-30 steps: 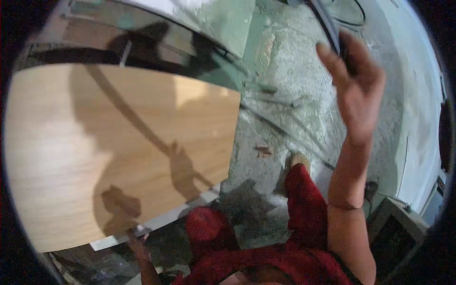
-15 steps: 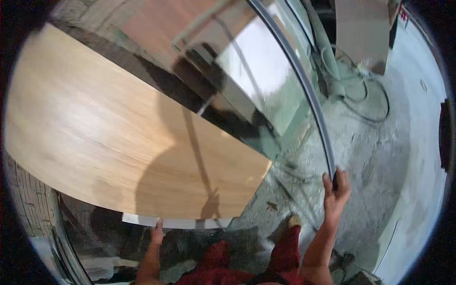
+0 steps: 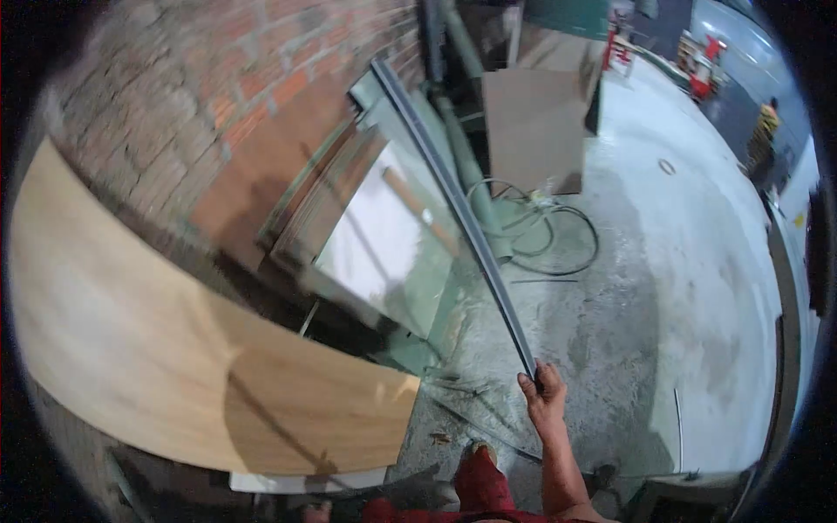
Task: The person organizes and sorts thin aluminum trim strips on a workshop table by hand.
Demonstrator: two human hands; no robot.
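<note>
My right hand (image 3: 546, 397) is closed around the lower end of a long, straight dark grey metal bar (image 3: 459, 209). The bar slants up and away to the left, its far end in front of the brick wall. At the bottom edge, only a small blurred part of my left hand (image 3: 317, 512) shows, just below a white strip (image 3: 288, 482); its fingers are not clear. A large light wooden panel (image 3: 157, 322) lies on the left above that strip, with my shadow across it.
Several sheets lean by the brick wall (image 3: 288, 52), among them a white-patched green panel (image 3: 370, 231). A coiled hose (image 3: 593, 253) lies on the concrete floor (image 3: 602, 340) near a brown board (image 3: 534, 126). A thin rod (image 3: 679, 427) rests on the floor at right.
My view has swung up and right, showing more wall and floor. The bar stays in my right hand. My left hand has dropped from the white strip's edge toward the bottom of view.
</note>
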